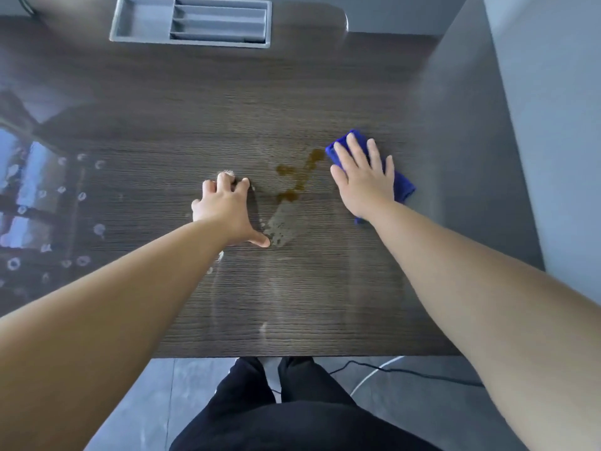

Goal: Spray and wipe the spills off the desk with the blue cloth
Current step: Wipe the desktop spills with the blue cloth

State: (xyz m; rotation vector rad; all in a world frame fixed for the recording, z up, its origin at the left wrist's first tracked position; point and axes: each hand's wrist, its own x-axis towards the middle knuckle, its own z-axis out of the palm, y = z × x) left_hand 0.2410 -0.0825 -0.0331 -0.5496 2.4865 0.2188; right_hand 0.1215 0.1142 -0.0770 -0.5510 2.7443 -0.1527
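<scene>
The left hand (227, 209) is pressed on the dark wood-grain table (162, 131), its grip spread apart with bent fingers and nothing held; small pale droplets (214, 262) are seen beside its wrist. Just right of its thumb a clear wet streak (281, 227) is seen, and beyond that a brown spill (297, 179) is spread in a thin branching line, between the two hands. The right hand (364, 177) is laid flat, fingers apart, on the blue cloth (403, 187), which is pinned to the table under the palm, its left corner just beside the spill's far end. A grey tray (192, 21) is set well beyond both hands.
</scene>
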